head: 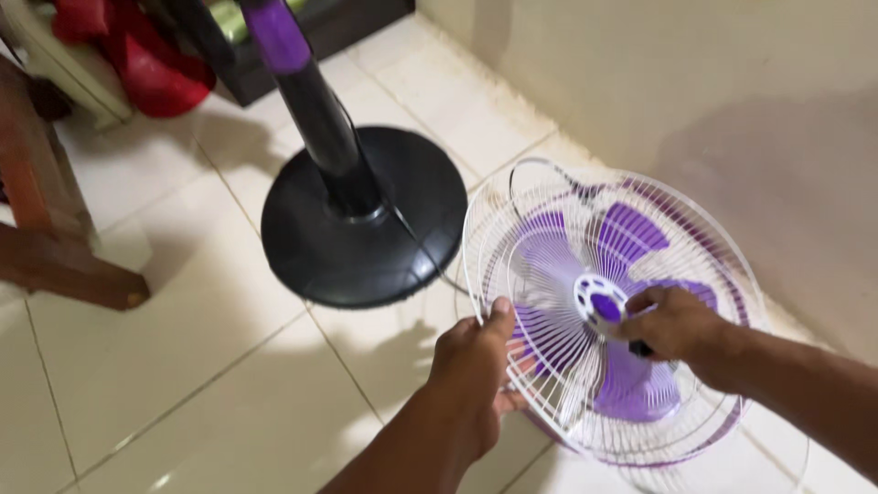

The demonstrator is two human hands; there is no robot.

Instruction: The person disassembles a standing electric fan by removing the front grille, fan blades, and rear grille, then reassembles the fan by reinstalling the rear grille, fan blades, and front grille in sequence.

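Note:
A white wire fan grille (558, 224) with purple blades (631, 233) behind it stands tilted against the wall at the right. My left hand (476, 366) grips the grille's lower left rim, thumb on top of the wires. My right hand (672, 322) is closed at the grille's centre, just right of the white hub ring with its purple cap (599, 302), and a small dark object sticks out below its fingers. Left of the grille stands the fan stand (311, 101), a black and purple pole on a round black base (366, 247).
A thin cord (416, 240) runs from the pole over the base toward the grille. A brown wooden furniture leg (64, 265) lies at the left. Red cloth (151, 64) and a dark low cabinet (338, 23) sit at the back. White floor tiles (183, 375) spread below.

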